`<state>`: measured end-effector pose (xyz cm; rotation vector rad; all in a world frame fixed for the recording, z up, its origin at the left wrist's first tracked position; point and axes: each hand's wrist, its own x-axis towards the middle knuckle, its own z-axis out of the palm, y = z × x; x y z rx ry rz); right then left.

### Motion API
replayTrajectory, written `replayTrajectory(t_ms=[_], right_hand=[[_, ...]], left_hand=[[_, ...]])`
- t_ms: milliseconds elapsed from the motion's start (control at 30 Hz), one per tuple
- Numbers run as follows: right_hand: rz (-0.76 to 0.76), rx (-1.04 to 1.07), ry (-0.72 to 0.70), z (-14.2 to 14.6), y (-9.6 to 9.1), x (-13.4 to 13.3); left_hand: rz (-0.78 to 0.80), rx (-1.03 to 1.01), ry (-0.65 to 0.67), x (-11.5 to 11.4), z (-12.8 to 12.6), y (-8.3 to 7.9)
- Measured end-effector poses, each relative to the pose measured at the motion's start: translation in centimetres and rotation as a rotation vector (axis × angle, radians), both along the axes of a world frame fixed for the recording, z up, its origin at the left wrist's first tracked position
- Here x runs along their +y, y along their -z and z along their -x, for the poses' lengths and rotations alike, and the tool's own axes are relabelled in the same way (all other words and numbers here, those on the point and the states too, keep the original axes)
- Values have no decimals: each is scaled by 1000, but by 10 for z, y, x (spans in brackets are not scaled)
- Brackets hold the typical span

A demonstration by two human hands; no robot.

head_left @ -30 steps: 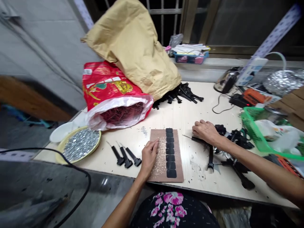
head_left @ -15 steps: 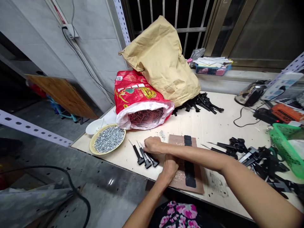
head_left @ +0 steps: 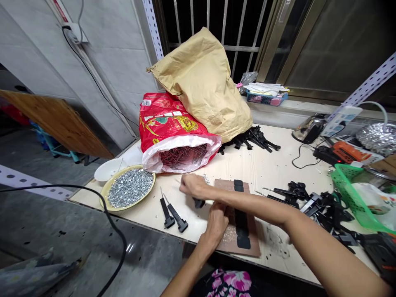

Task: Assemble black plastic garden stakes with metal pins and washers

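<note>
My right hand reaches across to the left, over my left wrist side, its fingers closed round a black T-ended piece with a thin metal rod. Most of that piece is hidden by the hand. My left hand is curled at the left edge of a brown board; what its fingers hold is hidden. Black padded strips lie along the board. Two similar black T-ended pieces rest on the table left of my hands, rods pointing away. A few small metal bits lie beyond my right hand.
A yellow bowl of small metal parts and a white bowl stand at left. Behind are a red bag of long screws and a paper sack. Black parts and a green basket occupy the right.
One of the three black T-ended pieces has been lifted from the row in my right hand. Two remain on the table. The view has shifted slightly.
</note>
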<state>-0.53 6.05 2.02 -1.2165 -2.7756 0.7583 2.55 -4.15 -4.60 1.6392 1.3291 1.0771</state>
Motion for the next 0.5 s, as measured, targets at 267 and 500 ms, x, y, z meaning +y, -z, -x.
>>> replayTrajectory(t_ms=[267,500], right_hand=[[-29,715,176,-120,-34,55],[-93,677,355,-179,4,26]], left_hand=[[-94,507,-346,46,68,-25],[-3,730,-300,77,81,-5]])
